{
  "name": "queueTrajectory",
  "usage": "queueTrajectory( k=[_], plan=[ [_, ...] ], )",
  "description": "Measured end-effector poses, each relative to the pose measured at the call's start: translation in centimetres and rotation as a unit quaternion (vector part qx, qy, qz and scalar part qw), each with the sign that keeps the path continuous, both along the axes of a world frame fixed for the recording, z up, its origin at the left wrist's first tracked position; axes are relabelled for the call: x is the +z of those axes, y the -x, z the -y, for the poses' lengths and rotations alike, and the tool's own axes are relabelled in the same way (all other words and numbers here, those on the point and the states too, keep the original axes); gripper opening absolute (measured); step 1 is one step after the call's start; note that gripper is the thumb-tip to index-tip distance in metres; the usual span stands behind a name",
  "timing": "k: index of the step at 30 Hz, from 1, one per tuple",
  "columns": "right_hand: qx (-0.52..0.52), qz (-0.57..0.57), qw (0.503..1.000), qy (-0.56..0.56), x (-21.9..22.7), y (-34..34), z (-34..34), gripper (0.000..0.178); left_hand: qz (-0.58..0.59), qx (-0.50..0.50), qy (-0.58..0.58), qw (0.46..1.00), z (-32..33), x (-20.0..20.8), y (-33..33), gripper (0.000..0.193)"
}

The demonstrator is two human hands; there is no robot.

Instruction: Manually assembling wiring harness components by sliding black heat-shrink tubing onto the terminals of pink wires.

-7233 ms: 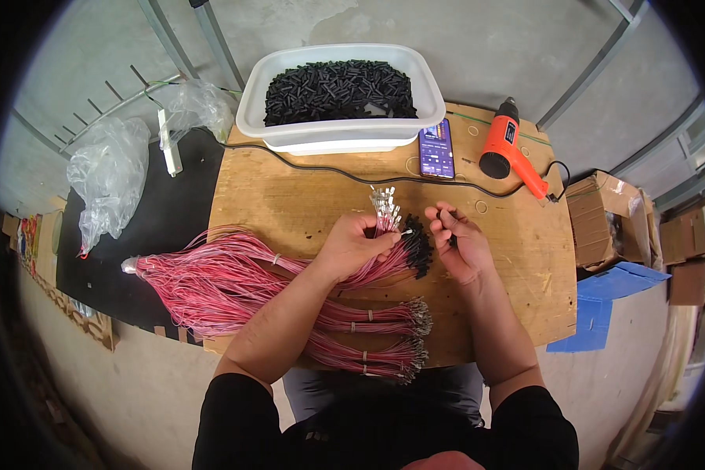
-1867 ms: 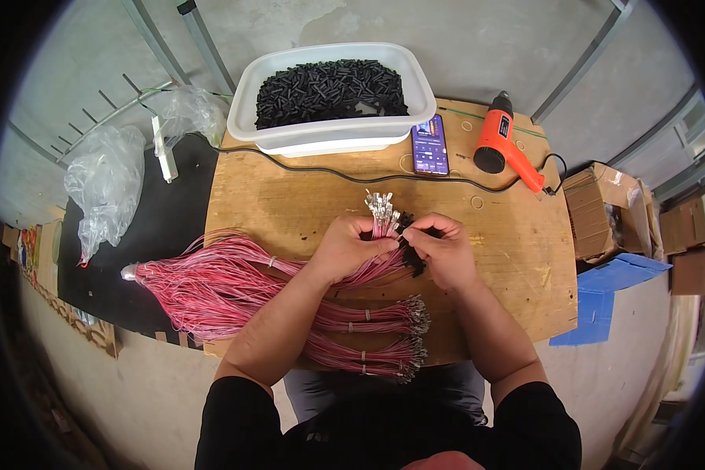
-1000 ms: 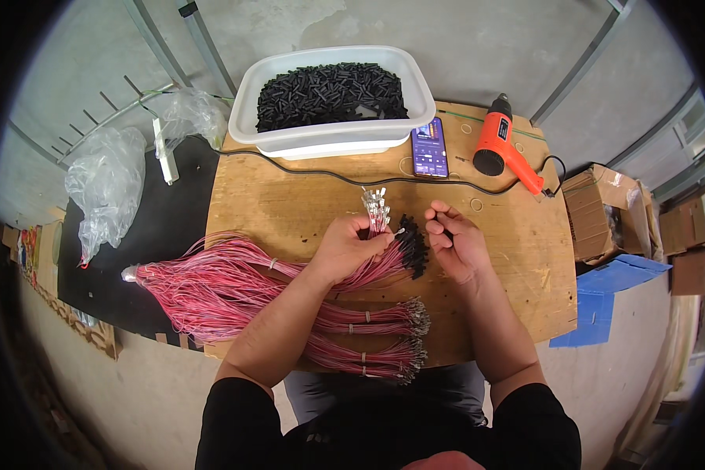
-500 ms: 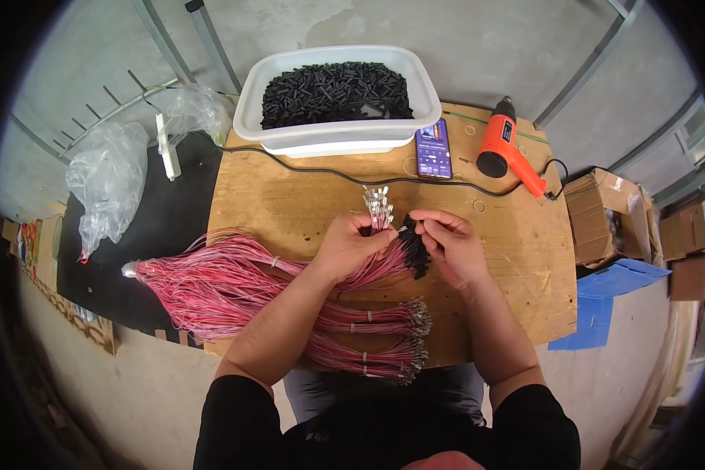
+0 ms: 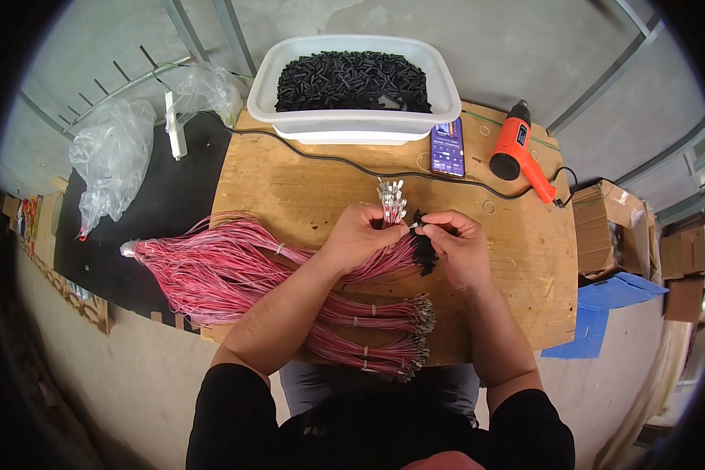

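My left hand [image 5: 360, 237] is closed round a bunch of thin pink-and-white wires, whose bare metal terminals [image 5: 392, 202] stick up above the fist. At its thumb tip, one pale wire end points toward my right hand [image 5: 462, 247]. The right thumb and forefinger pinch together at that end on something small, apparently a black sleeve, mostly hidden by the fingers. Just below the pinch hang several wire ends covered with black sleeves [image 5: 424, 257]. The wires run left into a large pink bundle [image 5: 204, 274]. Two tied bundles with metal terminals [image 5: 423, 315] lie nearer me.
A white tub [image 5: 352, 119] full of short black sleeves [image 5: 345, 78] stands at the back of the wooden table [image 5: 305, 180]. Right of it lie a phone [image 5: 448, 157] and an orange heat gun [image 5: 513, 145]. A black cord [image 5: 345, 160] crosses the table. Plastic bags [image 5: 117, 157] hang left.
The whole view has shifted slightly. My right fingertips have come in against the wire end at my left thumb, which now shows between the hands. The left hand keeps its hold on the wires.
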State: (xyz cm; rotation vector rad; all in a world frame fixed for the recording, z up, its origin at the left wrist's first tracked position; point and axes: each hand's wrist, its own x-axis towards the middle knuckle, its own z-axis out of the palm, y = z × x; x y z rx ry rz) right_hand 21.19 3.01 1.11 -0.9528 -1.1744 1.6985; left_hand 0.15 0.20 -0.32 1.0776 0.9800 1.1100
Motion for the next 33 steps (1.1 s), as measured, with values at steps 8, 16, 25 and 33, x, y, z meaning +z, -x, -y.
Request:
queueTrajectory(
  k=[8,16,25,33],
  plan=[
    [-0.007,0.013,1.000,0.005,0.22,0.12,0.17,0.015,-0.025,0.008,-0.023,0.999,-0.01,-0.10,-0.03,0.012],
    [-0.007,0.004,1.000,0.001,0.30,0.02,0.18,0.015,-0.030,0.003,-0.020,0.999,0.03,-0.04,0.00,0.012],
    [0.005,-0.005,1.000,0.021,0.44,-0.08,0.11,0.015,-0.053,-0.005,-0.041,0.998,0.04,0.36,0.15,0.012],
    [0.002,0.010,1.000,-0.028,-0.06,-0.18,0.22,0.011,-0.066,-0.018,-0.030,0.997,0.13,0.35,0.11,0.013]
  ],
)
